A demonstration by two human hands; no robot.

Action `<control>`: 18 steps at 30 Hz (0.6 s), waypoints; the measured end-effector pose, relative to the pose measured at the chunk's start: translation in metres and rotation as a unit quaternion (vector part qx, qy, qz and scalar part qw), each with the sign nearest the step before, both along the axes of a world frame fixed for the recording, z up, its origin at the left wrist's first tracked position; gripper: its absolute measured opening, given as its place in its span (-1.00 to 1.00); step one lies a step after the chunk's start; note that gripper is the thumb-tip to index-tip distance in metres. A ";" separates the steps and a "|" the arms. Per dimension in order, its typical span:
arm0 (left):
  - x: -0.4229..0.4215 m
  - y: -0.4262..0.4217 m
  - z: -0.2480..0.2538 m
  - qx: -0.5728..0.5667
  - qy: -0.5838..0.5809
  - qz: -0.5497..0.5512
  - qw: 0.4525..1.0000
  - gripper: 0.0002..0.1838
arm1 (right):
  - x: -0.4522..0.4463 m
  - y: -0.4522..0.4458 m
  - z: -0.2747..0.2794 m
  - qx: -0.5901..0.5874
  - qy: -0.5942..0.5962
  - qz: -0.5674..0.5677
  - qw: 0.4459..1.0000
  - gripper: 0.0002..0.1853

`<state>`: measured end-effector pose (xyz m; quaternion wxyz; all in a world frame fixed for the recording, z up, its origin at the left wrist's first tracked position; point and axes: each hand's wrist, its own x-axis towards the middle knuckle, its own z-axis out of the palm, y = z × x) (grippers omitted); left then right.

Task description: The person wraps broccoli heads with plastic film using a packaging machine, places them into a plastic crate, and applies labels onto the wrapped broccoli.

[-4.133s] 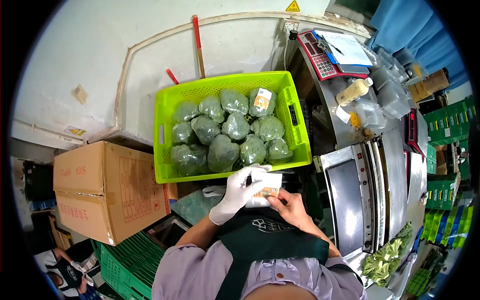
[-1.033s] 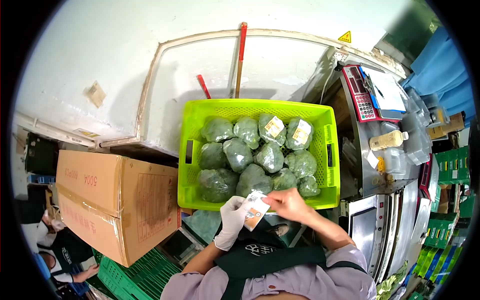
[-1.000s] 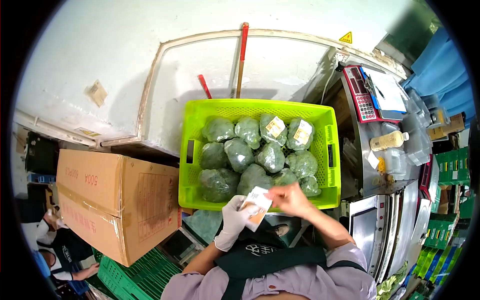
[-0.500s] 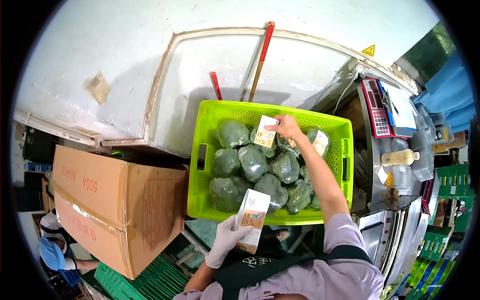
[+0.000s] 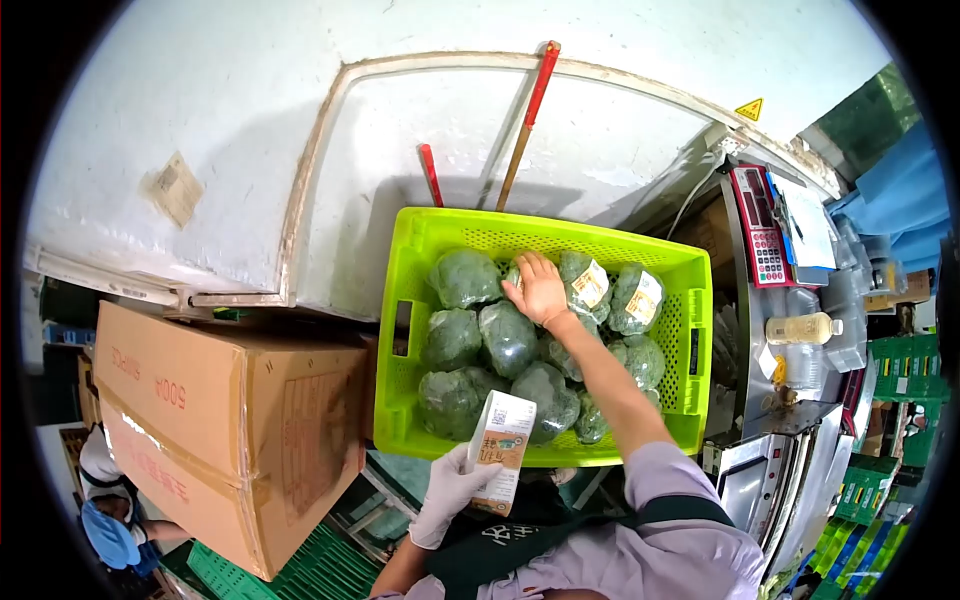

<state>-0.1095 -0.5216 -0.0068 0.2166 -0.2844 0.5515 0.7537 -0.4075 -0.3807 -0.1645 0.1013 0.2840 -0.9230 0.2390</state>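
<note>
My left hand (image 5: 448, 497), in a white glove, is closed on a folded strip of printed labels (image 5: 502, 447) in front of a lime-green crate (image 5: 683, 380). Several heads of broccoli in clear film (image 5: 508, 338) lie inside the crate. My bare right hand (image 5: 541, 290) rests with fingers extended on a wrapped broccoli in the back row, and covers most of it. Just right of that hand, one broccoli bears a label (image 5: 590, 283); another label (image 5: 643, 298) sits on the broccoli at the back right.
A large cardboard box (image 5: 230, 430) stands left of the crate. On the right, a metal counter carries a red scale (image 5: 760, 225), a clipboard (image 5: 803, 222) and a bottle (image 5: 803, 328). Red-handled tools (image 5: 540, 90) lean on the wall. Another person (image 5: 112, 530) is at the lower left.
My right hand has lowered a label onto a back-row broccoli and now lies over it, so the label is hidden. My left hand still holds the label strip.
</note>
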 end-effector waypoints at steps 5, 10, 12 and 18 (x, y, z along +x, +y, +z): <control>-0.005 0.005 0.010 -0.005 0.015 -0.014 1.000 -0.61 | -0.009 0.003 0.004 0.008 -0.112 0.008 0.994 -0.39; -0.004 0.010 0.012 -0.022 0.069 -0.001 0.997 -0.61 | 0.048 0.033 0.112 -0.205 -0.339 0.047 0.917 -0.36; -0.009 0.010 0.017 -0.033 0.082 0.003 0.996 -0.59 | 0.082 0.059 0.160 -0.272 -0.600 0.187 0.728 -0.33; -0.018 0.031 0.013 -0.110 0.279 -0.003 0.954 -0.37 | 0.176 0.067 0.208 -0.115 -0.422 0.194 0.878 -0.82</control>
